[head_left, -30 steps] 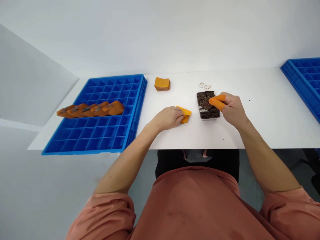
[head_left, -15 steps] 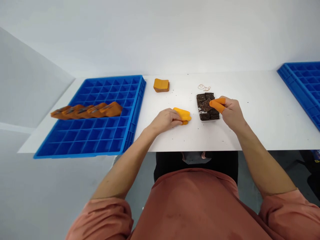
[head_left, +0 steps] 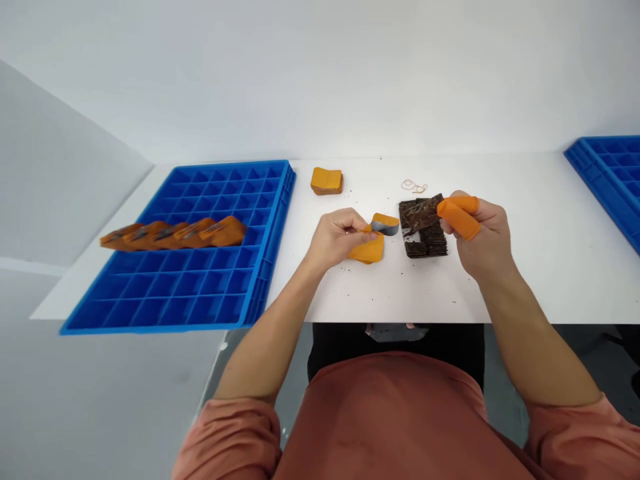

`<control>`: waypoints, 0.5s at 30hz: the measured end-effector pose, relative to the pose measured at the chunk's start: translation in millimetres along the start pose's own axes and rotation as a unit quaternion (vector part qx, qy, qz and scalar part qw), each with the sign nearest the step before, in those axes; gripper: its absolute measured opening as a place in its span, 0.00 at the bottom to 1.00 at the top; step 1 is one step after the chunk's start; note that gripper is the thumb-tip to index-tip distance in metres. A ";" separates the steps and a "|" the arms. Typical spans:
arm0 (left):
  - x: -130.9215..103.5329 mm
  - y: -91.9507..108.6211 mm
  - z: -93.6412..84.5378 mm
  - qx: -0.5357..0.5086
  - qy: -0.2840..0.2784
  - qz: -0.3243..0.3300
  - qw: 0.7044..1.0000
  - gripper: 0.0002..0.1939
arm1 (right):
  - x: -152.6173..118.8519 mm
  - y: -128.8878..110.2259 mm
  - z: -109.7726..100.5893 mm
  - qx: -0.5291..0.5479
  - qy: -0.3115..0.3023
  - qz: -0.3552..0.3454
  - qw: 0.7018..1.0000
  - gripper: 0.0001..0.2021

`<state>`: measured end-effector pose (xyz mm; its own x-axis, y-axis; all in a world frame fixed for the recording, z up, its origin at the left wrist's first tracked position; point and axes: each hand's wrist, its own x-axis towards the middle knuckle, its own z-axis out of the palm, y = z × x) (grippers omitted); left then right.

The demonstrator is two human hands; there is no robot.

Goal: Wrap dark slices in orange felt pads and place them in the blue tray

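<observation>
My left hand (head_left: 339, 235) pinches an orange sheet (head_left: 386, 221), curled so that its grey underside shows. Below it, more orange sheets (head_left: 369, 251) lie on the table. My right hand (head_left: 483, 230), with orange covers on two fingertips, grips a dark brown flat piece (head_left: 423, 212). That piece is tilted over a container of stacked dark pieces (head_left: 434, 243), hiding part of it. The curled sheet is just left of the container, and the dark piece does not visibly touch it.
A blue divided tray (head_left: 165, 273) at the left bears a row of orange packets (head_left: 185, 235). An orange stack (head_left: 327, 181) and thin loops (head_left: 414, 186) lie farther back. Another blue tray (head_left: 607, 180) stands at the right. Dark crumbs dot the white table (head_left: 525, 267).
My left hand has lifted one orange sheet off the others, and it now curls up. My right hand has raised the dark piece from the container. The view has shifted slightly.
</observation>
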<state>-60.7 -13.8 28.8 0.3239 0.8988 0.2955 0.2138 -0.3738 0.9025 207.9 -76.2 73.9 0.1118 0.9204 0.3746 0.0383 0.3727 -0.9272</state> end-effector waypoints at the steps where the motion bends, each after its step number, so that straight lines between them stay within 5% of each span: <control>1: 4.1 -0.1 4.9 -0.035 -0.003 -0.008 0.999 0.22 | 0.5 -5.6 3.8 -0.014 -0.007 -0.040 0.999 0.10; 6: 16.6 -7.3 23.8 -0.151 -0.034 -0.041 0.987 0.30 | 8.4 -12.9 13.1 -0.182 -0.069 -0.198 0.961 0.08; 11: 14.9 -8.1 26.6 -0.194 -0.042 -0.062 0.978 0.28 | 17.0 5.3 13.0 -0.360 -0.082 -0.355 0.859 0.14; 15: 11.6 -0.9 21.3 -0.133 -0.041 -0.014 0.990 0.18 | 20.8 7.7 12.4 -0.455 -0.122 -0.376 0.798 0.21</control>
<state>-37.5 -7.8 24.7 0.3971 0.8821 0.2534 -0.0233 -0.2664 0.9636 198.2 -52.7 74.6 -0.4747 0.5143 0.7142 0.7212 0.6924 -0.0192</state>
